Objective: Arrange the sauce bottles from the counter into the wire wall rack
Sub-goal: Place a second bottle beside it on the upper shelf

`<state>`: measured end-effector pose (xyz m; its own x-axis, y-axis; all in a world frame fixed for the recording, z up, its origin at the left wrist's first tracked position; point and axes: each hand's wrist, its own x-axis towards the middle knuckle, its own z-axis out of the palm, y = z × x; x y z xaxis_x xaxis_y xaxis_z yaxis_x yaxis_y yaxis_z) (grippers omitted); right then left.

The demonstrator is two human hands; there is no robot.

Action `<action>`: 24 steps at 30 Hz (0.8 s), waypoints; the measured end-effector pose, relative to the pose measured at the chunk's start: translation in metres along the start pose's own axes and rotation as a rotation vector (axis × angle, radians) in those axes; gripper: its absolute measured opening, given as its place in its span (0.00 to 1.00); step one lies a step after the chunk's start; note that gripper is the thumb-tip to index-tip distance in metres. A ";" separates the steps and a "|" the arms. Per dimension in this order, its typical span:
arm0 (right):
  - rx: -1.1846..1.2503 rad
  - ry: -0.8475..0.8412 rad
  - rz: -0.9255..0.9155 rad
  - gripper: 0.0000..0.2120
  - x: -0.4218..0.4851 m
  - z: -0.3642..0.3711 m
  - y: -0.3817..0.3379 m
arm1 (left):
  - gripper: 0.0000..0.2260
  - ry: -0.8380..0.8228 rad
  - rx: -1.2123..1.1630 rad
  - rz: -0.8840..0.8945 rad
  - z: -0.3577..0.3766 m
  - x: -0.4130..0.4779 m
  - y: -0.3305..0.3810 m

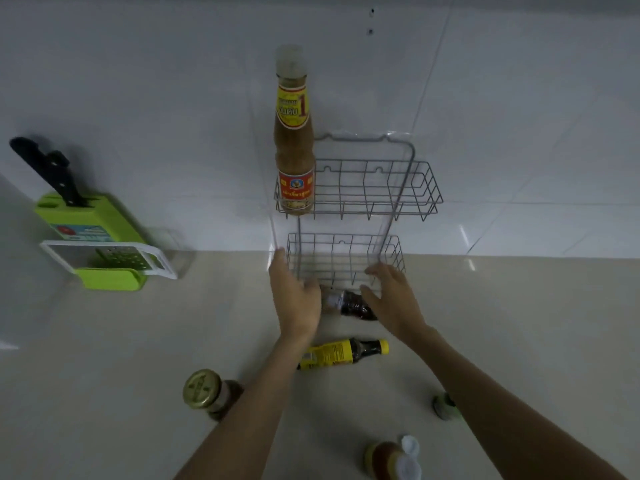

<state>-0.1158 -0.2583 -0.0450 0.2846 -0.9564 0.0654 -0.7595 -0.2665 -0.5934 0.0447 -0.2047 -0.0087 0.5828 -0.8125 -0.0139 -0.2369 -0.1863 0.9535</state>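
Both hands were open at the foot of the wire rack [360, 188] — the left hand [296, 299] and right hand [391, 299] flanked a dark bottle [349, 303] lying on the table [138, 341], neither gripping it. A tall tan sauce bottle [294, 143] stood upright in the upper basket's left end, while a yellow-labelled bottle [341, 353] lay just nearer — a gold-lidded jar [204, 389] stood left of it.

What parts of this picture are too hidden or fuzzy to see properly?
Head view, all:
- Dark bottle: lying between the left hand and right hand, label blurred; whether either touches it is unclear.
- Jar: partly hidden by the left arm.
- Green-capped item: half behind the right arm.
- Flip-cap bottle: cut off by the bottom edge.
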 end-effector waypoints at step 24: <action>-0.547 0.229 -0.816 0.19 -0.005 -0.033 0.022 | 0.31 -0.655 0.673 0.281 0.008 0.002 -0.056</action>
<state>-0.1535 -0.2638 -0.0317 0.7616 -0.4418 0.4741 -0.5632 -0.8131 0.1473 0.0526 -0.2005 -0.0642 -0.0614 -0.9834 -0.1705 -0.8132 -0.0497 0.5798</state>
